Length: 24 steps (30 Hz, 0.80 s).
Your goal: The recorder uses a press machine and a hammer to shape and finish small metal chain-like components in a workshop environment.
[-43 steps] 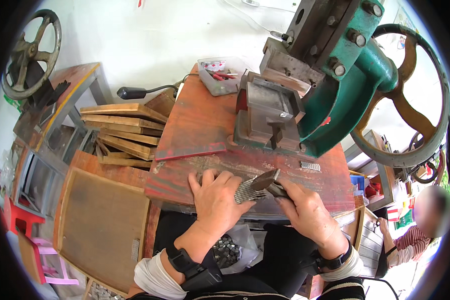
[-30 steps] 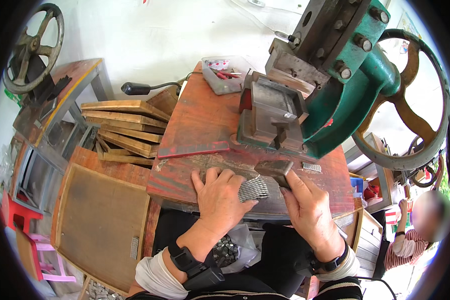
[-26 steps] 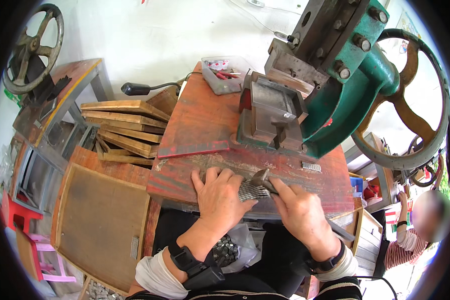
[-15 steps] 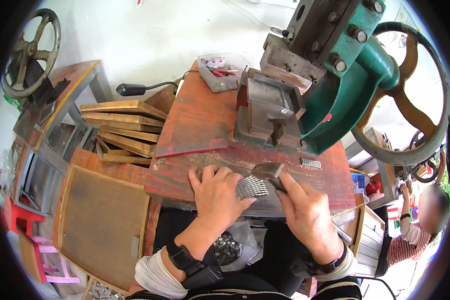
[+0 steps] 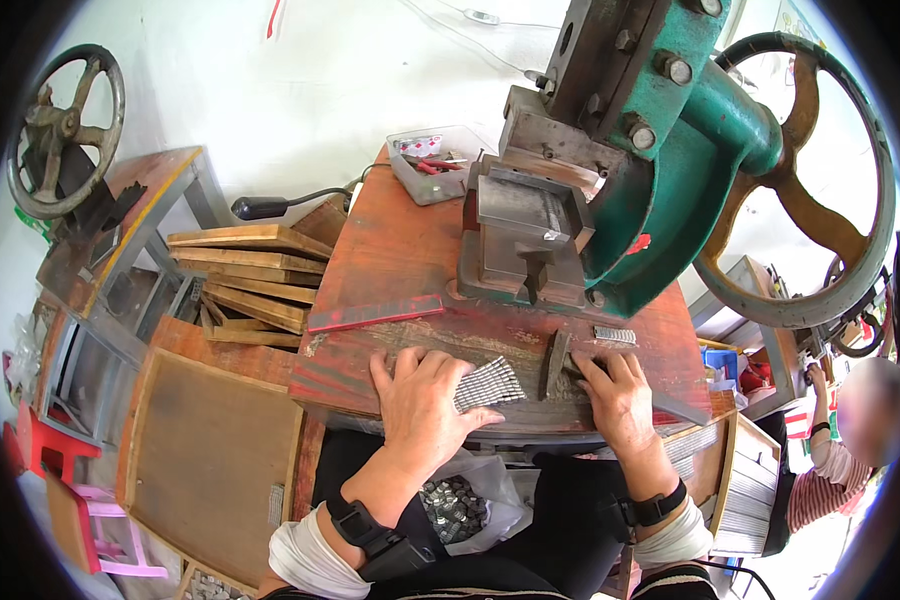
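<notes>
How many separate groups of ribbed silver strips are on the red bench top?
2: a larger group at your left hand, and a smaller one near the green press. More could be hidden under your hands.

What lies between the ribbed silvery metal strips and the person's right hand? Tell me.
In the head view, a dark metal hammer head, with bare reddish-brown wooden tabletop between it and the strips.
</notes>
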Tool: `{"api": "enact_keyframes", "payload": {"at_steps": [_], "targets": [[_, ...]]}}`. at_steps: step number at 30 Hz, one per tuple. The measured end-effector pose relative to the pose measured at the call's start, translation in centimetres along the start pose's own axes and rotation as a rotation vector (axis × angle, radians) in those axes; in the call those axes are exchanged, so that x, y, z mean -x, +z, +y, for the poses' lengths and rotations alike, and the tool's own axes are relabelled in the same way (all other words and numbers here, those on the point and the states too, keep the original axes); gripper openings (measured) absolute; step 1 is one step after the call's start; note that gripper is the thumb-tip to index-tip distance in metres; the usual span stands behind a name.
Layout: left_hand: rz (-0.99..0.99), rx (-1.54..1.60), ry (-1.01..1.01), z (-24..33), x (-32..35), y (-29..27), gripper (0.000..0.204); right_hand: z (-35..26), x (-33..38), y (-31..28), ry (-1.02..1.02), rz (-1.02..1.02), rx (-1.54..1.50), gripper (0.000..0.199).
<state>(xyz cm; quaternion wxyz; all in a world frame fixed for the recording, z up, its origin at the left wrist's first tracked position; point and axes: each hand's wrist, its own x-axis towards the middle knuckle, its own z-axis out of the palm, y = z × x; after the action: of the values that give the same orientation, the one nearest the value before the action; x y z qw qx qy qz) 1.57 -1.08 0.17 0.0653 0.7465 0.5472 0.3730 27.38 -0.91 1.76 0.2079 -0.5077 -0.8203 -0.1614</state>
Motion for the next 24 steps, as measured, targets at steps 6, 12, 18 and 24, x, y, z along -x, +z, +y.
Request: {"api": "enact_keyframes", "payload": {"at_steps": [6, 12, 18, 24], "targets": [[0.023, -0.034, 0.015, -0.2, 0.1, 0.3, 0.057, -5.6, -3.1, -0.6, -0.302, -0.082, -0.080, 0.045], [0.036, -0.042, 0.022, -0.1, 0.1, 0.4, 0.057, -5.3, -3.1, -0.5, -0.296, -0.054, -0.015, 0.041], [0.036, -0.053, 0.036, -0.2, 0.2, 0.3, 0.059, -5.2, -2.8, -0.1, -0.290, 0.021, -0.001, 0.037], [-0.015, -0.011, 0.092, -0.8, 0.2, -0.5, 0.055, -5.2, -2.8, 0.4, -0.320, 0.044, -0.040, 0.038]]}}
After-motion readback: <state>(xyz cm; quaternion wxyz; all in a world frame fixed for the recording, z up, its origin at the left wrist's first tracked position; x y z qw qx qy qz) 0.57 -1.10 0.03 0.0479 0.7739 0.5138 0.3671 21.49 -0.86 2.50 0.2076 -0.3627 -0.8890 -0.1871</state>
